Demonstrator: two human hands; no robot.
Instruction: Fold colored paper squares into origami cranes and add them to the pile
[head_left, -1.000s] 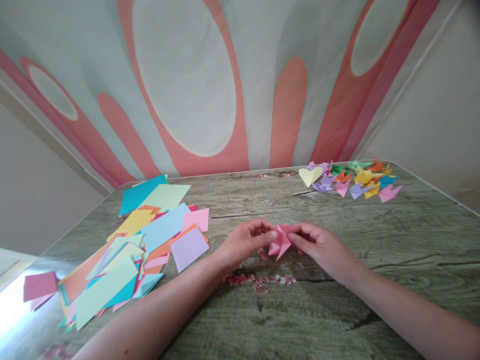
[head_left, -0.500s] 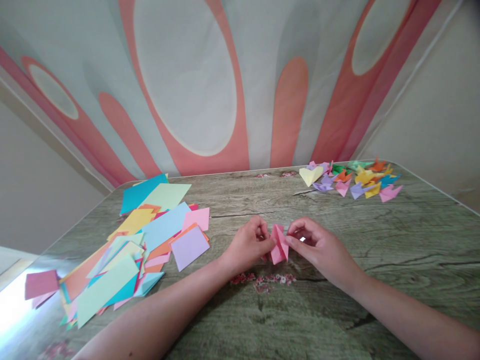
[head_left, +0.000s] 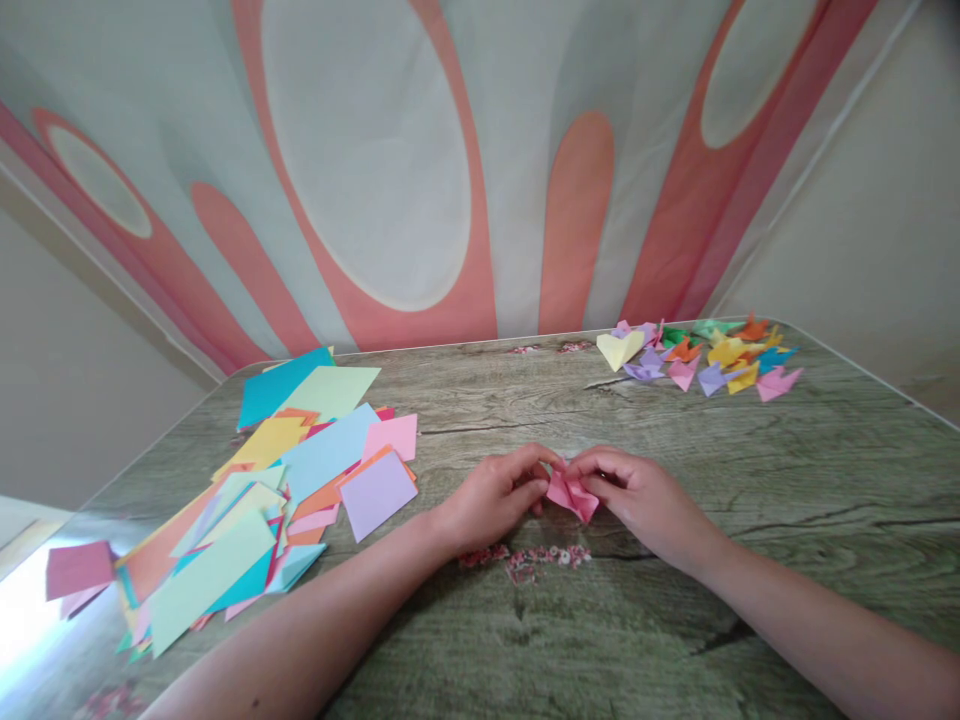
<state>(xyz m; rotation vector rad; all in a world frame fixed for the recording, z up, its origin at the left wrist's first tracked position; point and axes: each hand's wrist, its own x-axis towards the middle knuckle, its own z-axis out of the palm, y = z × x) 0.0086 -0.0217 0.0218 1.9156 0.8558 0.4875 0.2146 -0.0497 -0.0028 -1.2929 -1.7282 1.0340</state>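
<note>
Pink paper [head_left: 576, 502] is between my two hands, near the middle of the tabletop [head_left: 480, 395], creased, corners sticking out; I'd call it part-folded, not finished. Left hand [head_left: 499, 497] is narrow, thumb and fingers closed in at the paper's left side; right hand [head_left: 636, 490] pinches the right side. Exact grip under the fingertips is partly hidden. Done, as I judge it: small folded pieces [head_left: 727, 352] clustered at the far right, several colours, with a pale yellow heart-like piece [head_left: 619, 350] at the left end. Left over: loose coloured sheets [head_left: 214, 580] heaped on my left, mostly flat, probably unworked, plus a maroon sheet [head_left: 78, 570] beside them. Can't count either group, too much overlap.
</note>
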